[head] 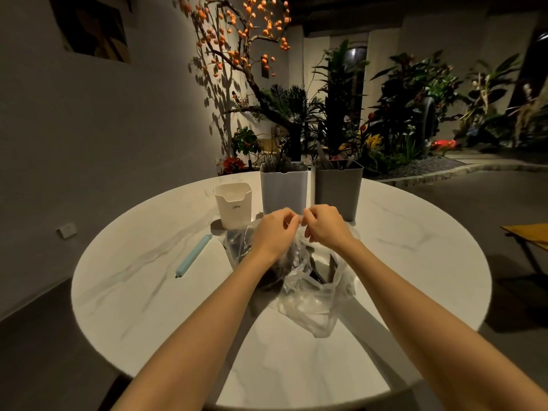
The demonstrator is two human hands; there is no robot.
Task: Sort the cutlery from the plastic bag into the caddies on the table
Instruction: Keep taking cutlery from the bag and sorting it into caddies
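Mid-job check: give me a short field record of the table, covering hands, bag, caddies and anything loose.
left hand: pinches the top of the plastic bag
right hand: pinches the same edge
plastic bag: clear, crumpled, dark cutlery inside
white caddy: utensils standing in it
grey caddy: utensils standing in it
small cream caddy: contents cannot be seen
blue clip: lies loose left of bag
table: round, marbled white

- Left hand [275, 229] and right hand [324, 223] are raised over the bag [308, 295], fingers curled, fingertips nearly meeting.
- Both forearms are stretched forward.
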